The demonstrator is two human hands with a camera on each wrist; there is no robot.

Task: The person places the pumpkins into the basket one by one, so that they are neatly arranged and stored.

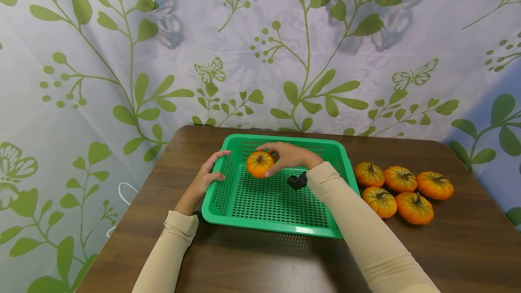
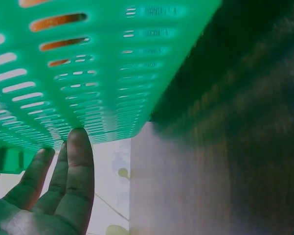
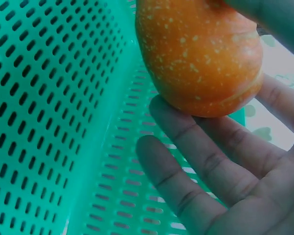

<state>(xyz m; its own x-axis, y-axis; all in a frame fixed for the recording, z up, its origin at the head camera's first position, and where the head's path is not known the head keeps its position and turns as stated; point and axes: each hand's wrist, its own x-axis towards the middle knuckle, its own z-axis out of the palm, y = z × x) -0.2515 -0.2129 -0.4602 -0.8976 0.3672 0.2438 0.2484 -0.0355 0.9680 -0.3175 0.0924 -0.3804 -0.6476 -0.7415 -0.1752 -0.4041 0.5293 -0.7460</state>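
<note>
A small orange pumpkin (image 1: 259, 164) is held by my right hand (image 1: 286, 155) over the left part of a green plastic basket (image 1: 281, 228). In the right wrist view, thumb and fingers are around the pumpkin (image 3: 200, 58), with the other fingers (image 3: 181, 191) spread below it. My left hand (image 1: 205, 179) holds the basket's left side; its thumb and one finger reach over the rim. Three fairly straight fingers (image 2: 78, 171) lie against the outer wall in the left wrist view. No other pumpkin shows in the basket.
Several more orange pumpkins (image 1: 415, 208) sit in a cluster on the brown wooden table (image 1: 260, 266), right of the basket. Behind the table hangs a leaf-and-butterfly patterned curtain (image 1: 244, 80). A white cable (image 1: 124, 189) shows past the table's left edge.
</note>
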